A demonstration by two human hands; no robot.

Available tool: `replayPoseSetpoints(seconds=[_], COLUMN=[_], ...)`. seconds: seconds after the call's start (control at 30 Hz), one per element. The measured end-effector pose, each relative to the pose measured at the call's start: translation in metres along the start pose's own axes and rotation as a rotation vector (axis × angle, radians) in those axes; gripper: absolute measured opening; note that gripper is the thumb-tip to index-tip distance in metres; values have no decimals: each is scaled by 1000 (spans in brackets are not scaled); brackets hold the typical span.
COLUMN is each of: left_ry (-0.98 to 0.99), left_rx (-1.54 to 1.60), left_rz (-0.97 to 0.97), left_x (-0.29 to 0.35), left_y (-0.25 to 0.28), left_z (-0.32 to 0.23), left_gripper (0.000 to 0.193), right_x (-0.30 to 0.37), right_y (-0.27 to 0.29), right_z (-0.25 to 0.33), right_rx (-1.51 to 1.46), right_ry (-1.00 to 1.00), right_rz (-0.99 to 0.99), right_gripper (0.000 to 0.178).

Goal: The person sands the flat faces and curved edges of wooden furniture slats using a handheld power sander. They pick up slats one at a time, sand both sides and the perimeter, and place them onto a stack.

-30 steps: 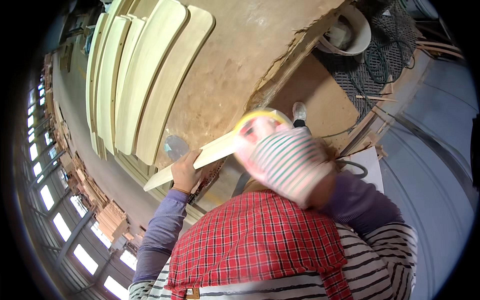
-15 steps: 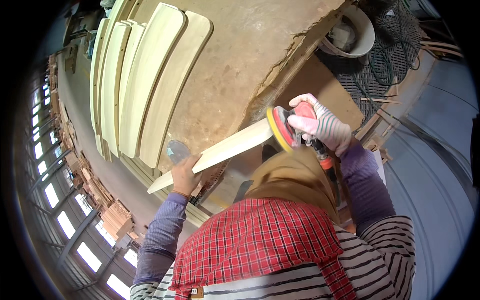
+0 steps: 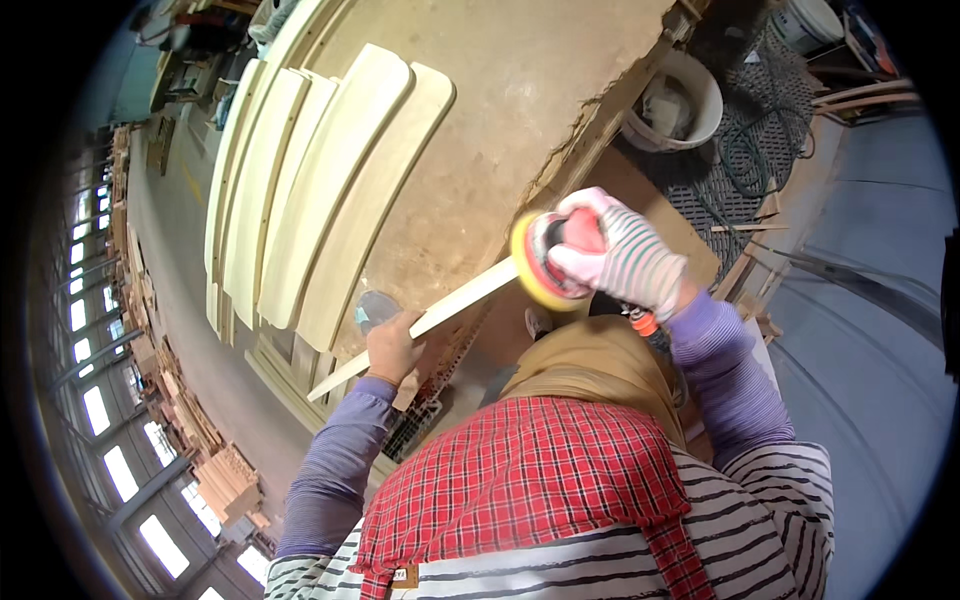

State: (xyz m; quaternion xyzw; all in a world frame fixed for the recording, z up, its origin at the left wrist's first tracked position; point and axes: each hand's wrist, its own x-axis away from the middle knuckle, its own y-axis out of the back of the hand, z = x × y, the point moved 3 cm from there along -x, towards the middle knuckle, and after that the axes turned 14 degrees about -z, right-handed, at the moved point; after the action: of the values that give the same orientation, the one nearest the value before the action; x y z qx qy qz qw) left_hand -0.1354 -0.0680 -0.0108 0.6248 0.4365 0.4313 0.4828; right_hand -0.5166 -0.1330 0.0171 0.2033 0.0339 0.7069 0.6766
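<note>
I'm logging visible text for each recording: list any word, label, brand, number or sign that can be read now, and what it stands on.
No text is clear enough to quote.
Tag on the apron: small dark marks, too small to read.
Sander in the right hand: partly blurred; no lettering can be made out.
Board: no lettering visible.

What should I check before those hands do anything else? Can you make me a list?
1. Left hand gripping the wooden strip: ok.
2. Right hand gripping the red sander: ok.
3. Gloves on both hands: not ok; only the right wears one.
4. Left hand apart from the yellow disc: ok.
5. Disc stopped: cannot tell.
6. Curved boards apart from the sander: ok.
</note>
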Motion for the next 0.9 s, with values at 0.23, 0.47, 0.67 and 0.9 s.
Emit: replayPoseSetpoints(seconds=[0.23, 0.47, 0.67, 0.9], left_ry=[-61, 216, 535, 1286], left_rx=[42, 269, 1023, 1540], left_rz=[-61, -488, -1226, -1236], left_x=[-2, -9, 55, 170], left_y=[-11, 157, 353, 101], left_z=[16, 75, 150, 215], left_gripper=[29, 38, 37, 36], right_x=[76, 109, 101, 90], right_y=[-98, -39, 55, 89], right_z=[102, 59, -9, -55], right_rx=[645, 314, 193, 179], right_ry=[551, 325, 301, 205], right_rz=[150, -67, -429, -435], right_gripper=[35, 54, 55, 56])
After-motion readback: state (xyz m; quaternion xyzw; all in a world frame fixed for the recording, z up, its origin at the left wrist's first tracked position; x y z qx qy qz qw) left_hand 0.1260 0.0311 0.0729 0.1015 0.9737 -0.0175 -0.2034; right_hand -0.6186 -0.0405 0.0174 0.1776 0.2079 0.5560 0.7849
